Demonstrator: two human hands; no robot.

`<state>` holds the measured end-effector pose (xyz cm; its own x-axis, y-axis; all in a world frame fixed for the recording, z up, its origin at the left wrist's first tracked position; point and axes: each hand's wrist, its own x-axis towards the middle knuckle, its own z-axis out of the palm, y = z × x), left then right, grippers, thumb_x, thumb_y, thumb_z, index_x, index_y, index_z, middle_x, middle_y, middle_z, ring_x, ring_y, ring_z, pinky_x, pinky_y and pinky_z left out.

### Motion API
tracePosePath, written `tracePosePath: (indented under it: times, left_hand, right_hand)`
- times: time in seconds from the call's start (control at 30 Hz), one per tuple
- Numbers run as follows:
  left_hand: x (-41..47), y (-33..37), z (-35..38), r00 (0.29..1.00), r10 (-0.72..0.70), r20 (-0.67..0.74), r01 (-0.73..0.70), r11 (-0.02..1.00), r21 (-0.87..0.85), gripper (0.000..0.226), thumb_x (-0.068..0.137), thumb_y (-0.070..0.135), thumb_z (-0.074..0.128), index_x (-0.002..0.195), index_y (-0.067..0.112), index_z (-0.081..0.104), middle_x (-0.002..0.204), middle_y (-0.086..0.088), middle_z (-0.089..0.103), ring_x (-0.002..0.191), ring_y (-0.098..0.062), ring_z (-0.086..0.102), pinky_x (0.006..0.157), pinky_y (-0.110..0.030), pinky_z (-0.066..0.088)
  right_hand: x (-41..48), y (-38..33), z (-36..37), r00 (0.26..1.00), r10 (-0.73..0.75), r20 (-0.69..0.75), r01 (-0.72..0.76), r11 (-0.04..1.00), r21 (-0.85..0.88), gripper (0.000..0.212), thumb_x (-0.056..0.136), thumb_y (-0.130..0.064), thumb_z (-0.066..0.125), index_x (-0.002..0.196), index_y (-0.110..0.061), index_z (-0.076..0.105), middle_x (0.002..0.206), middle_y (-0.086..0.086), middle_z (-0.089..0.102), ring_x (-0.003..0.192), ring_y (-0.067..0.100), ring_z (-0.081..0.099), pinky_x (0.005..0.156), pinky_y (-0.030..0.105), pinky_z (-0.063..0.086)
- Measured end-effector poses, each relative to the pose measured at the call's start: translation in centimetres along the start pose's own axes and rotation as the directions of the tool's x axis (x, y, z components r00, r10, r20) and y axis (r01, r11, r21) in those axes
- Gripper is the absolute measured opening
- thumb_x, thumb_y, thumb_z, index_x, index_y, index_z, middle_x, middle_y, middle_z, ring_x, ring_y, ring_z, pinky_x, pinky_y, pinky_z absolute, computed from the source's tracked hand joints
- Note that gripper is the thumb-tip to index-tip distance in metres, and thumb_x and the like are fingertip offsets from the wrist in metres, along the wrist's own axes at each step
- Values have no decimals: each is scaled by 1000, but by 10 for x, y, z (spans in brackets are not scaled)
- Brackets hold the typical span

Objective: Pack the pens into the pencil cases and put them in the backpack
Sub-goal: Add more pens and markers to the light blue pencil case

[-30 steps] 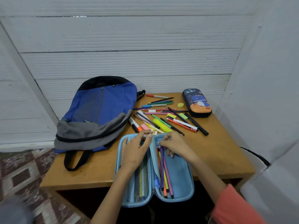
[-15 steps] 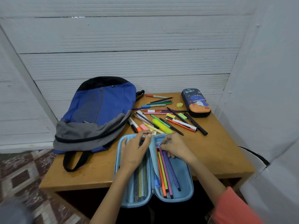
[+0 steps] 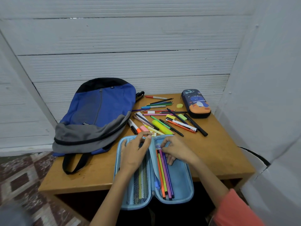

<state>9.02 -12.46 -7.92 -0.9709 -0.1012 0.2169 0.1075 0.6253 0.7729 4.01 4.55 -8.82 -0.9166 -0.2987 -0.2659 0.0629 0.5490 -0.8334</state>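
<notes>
Straightened since half a second ago, the thin coloured felt-tip pens [image 3: 164,173] are now laid parallel beside the spine in the right half of the open light-blue pencil case [image 3: 187,181], at the near edge of the brown wooden table [image 3: 219,152]. Their upper ends are pinched by the curled fingers of the right hand [image 3: 177,150]. The mesh half is covered by the left hand [image 3: 135,152], fingers curled; whether anything is gripped cannot be told. Many loose pens [image 3: 162,123] are left beyond the case, so packing is judged far from done.

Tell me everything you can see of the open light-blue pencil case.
The light-blue pencil case lies open flat, stiff-looking, overhanging the near edge of the table. Left half: a mesh pocket holding pens, under the left hand. Right half: felt pens lying lengthwise, tops pinched by the right hand.
</notes>
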Motion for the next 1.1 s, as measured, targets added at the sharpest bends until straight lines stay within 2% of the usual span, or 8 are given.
tracePosePath:
  times: [0.23, 0.4, 0.57, 0.67, 0.73, 0.83, 0.97, 1.1]
  left_hand:
    - [-1, 2, -1, 1000, -4, -11, 4, 1000, 3, 11, 100, 46, 42, 101, 50, 51, 61, 21, 55, 69, 6, 53, 109, -54, 27]
    - [1, 5, -1, 1000, -21, 6, 21, 1000, 11, 13, 100, 48, 41, 95, 59, 46, 65, 21, 58, 73, 5, 55, 110, -52, 26]
    - [1, 3, 1, 1000, -9, 6, 9, 1000, -2, 10, 96, 58, 38, 92, 63, 45, 57, 25, 56, 63, 5, 52, 104, -58, 33]
    - [2, 4, 0, 1000, -15, 9, 15, 1000, -12, 13, 90, 64, 33, 93, 62, 46, 63, 23, 59, 70, 5, 55, 107, -56, 31]
    - [2, 4, 0, 1000, -13, 6, 13, 1000, -3, 12, 95, 59, 37, 98, 57, 49, 66, 22, 59, 73, 3, 56, 108, -55, 28]
    - [1, 3, 1, 1000, -19, 1, 19, 1000, -9, 11, 97, 55, 40, 100, 55, 51, 60, 22, 55, 66, 3, 52, 106, -57, 31]
    - [1, 4, 1, 1000, -30, 8, 30, 999, -22, 16, 92, 63, 36, 97, 58, 50, 59, 21, 54, 66, 4, 52, 107, -57, 31]
    - [2, 3, 2, 999, -37, 3, 37, 999, -6, 11, 97, 55, 40, 101, 54, 51, 60, 21, 54, 72, 4, 55, 112, -53, 23]
  right_hand:
    - [-2, -1, -1, 1000, 6, 14, -7, 1000, 23, 5, 93, -8, 59, 96, -6, 57, 71, 18, 67, 51, 26, 66, 46, 30, 54]
    - [-5, -3, -2, 998, 15, 58, -17, 999, 28, 4, 94, -7, 56, 97, -7, 54, 67, 15, 66, 53, 27, 67, 47, 30, 55]
    - [-6, -5, -3, 996, -2, 94, 0, 1000, 23, 20, 96, -12, 55, 115, -16, 54, 67, 11, 64, 52, 24, 67, 49, 31, 56]
    - [-4, -4, -1, 995, -3, 103, 5, 1000, -24, 28, 98, -12, 49, 124, -19, 57, 65, 10, 63, 51, 22, 66, 48, 28, 55]
    - [-5, -4, -1, 995, -4, 95, 8, 999, -40, 27, 99, -11, 47, 122, -18, 60, 64, 9, 62, 51, 21, 65, 49, 28, 56]
    - [-5, -1, -2, 996, -14, 85, 17, 999, -29, 24, 98, -11, 48, 115, -17, 63, 62, 8, 63, 50, 20, 65, 49, 28, 56]
    - [-4, 1, -2, 996, -18, 86, 19, 1000, -3, 19, 98, -11, 50, 110, -18, 64, 65, 8, 63, 49, 20, 65, 49, 28, 55]
    - [-2, 2, -2, 996, -19, 89, 18, 1000, 9, 17, 97, -12, 52, 109, -17, 64, 64, 8, 62, 49, 21, 65, 46, 28, 54]
